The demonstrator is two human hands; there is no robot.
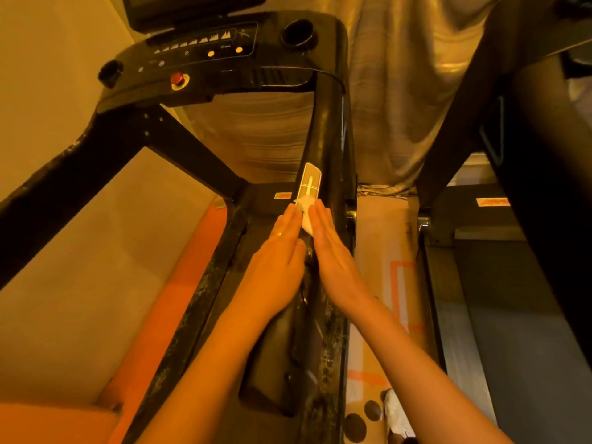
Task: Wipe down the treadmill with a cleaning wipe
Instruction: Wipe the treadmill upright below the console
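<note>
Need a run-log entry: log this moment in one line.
step: wiping handrail | left hand, right hand: flat on wipe | wipe: at keypad edge

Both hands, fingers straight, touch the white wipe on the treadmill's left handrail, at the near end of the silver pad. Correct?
Wrong rail: head view shows the left hand and right hand, fingers straight, touching the wipe on the right handrail, at the near end of the silver pad.

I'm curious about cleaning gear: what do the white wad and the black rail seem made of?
The wipe: likely thin paper or nonwoven cloth, matte white, crumpled into soft folds. The handrail: probably painted metal or hard plastic, glossy black, with streaky reflections.
</note>
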